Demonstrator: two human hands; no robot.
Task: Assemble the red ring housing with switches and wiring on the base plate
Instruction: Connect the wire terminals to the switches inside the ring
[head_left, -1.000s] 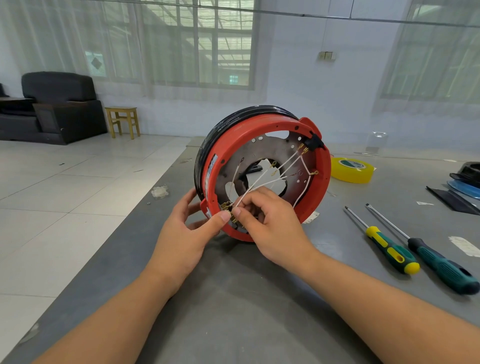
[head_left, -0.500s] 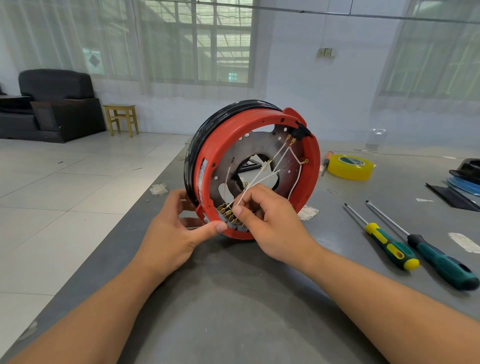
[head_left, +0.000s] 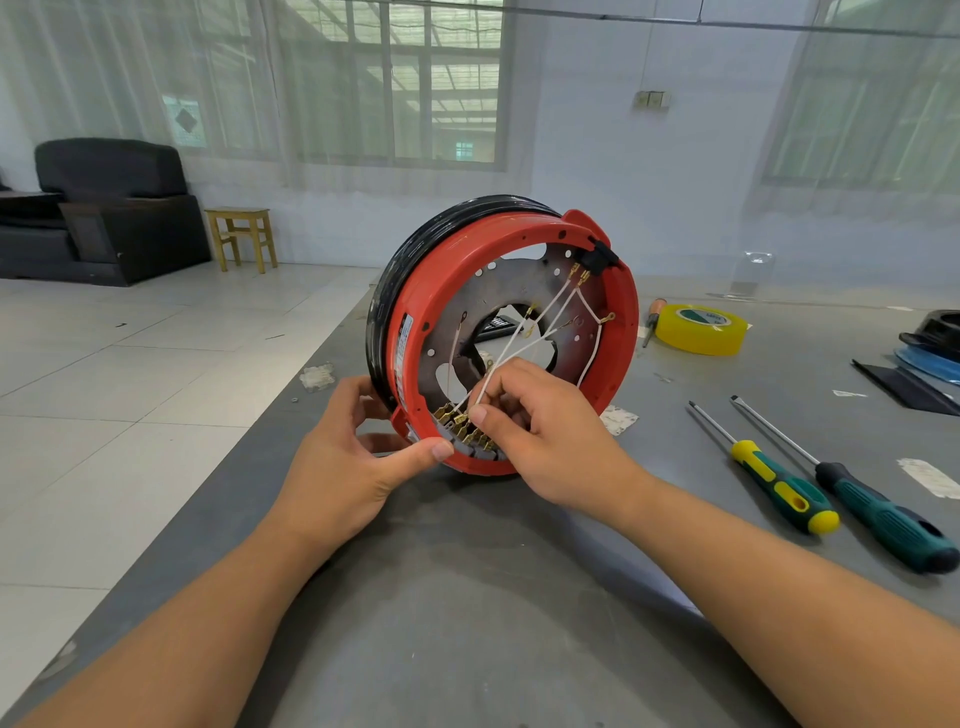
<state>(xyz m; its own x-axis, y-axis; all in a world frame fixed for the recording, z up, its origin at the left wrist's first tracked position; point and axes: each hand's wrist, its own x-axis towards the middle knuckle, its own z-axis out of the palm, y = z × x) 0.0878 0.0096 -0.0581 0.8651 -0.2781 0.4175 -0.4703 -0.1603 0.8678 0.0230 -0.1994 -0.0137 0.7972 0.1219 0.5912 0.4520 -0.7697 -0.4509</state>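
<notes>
Head view: your left hand (head_left: 345, 467) grips the red ring housing (head_left: 511, 332), which stands on edge on the bench (head_left: 467, 597), open face toward you. Your right hand (head_left: 540, 431) pinches a white wire (head_left: 524, 332) above the brass terminals (head_left: 462, 423), now uncovered by your left thumb.

Two screwdrivers (head_left: 831, 488) right on grey table (head_left: 467, 597), yellow tape roll (head_left: 698, 328) beyond; black armchair (head_left: 104, 208), wooden stool (head_left: 241, 236) far left
</notes>
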